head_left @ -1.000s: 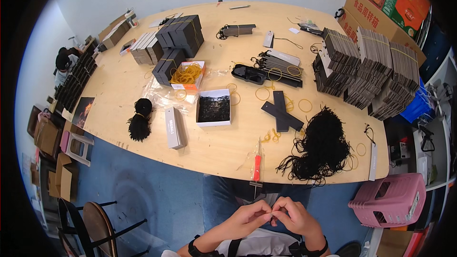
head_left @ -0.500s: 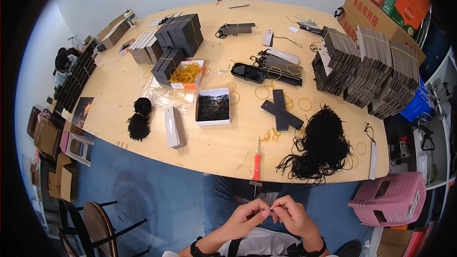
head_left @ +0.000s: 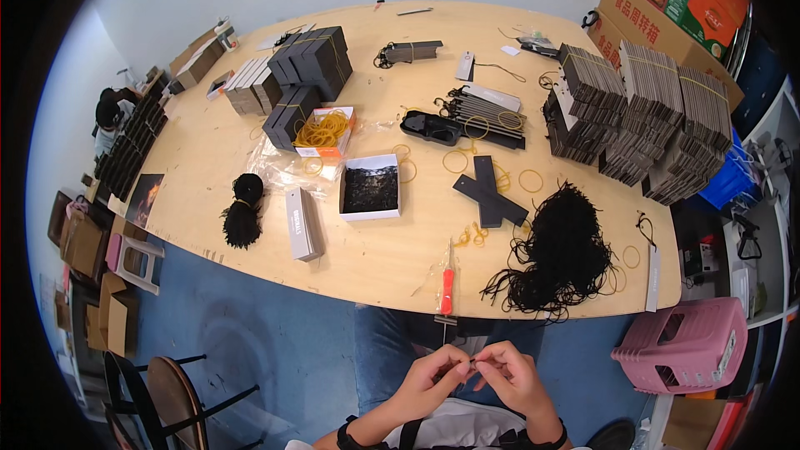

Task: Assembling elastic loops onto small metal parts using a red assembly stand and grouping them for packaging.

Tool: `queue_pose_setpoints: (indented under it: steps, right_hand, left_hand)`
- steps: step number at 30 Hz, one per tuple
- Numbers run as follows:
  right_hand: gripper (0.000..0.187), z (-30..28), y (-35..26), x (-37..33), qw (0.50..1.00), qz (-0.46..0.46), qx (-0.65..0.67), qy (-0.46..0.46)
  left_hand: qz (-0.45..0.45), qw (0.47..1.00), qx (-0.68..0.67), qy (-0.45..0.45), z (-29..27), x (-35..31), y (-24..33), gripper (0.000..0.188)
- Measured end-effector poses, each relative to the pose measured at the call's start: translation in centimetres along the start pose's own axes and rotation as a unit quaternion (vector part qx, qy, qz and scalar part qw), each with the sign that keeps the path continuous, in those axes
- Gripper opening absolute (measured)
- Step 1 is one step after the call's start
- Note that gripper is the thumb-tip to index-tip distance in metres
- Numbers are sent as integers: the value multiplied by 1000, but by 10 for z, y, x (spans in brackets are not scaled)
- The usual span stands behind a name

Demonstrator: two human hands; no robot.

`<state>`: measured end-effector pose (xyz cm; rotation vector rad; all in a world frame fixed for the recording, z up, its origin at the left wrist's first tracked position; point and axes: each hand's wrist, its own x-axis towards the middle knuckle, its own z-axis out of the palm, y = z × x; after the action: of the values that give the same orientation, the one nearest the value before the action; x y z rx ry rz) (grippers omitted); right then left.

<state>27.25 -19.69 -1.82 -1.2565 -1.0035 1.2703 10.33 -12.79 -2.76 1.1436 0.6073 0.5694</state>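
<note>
I hold the left hand (head_left: 435, 375) and right hand (head_left: 510, 375) close together, near side, fingers (head_left: 448, 354) curled, thumbs pinching, forearms (head_left: 379, 422) angled inward.

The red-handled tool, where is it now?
In the head view, the red-handled tool lies at the near edge of the table, ahead of the left hand and left of the big black cord pile.

The pinched piece (head_left: 472, 362) looks dark, the cords (head_left: 568, 250) black, the tool handle (head_left: 447, 292) red, the large stool (head_left: 685, 343) pink.
</note>
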Motion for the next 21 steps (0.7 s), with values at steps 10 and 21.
queue_pose_setpoints:
  steps: [10,21]
  right_hand:
    - [16,0,-4,-1,998,-20,-53,12]
    - [14,0,0,5,957,-112,-264,46]
  left_hand:
    - [-2,999,50,-6,0,0,5,13]
    - [4,998,64,-18,4,4,2,13]
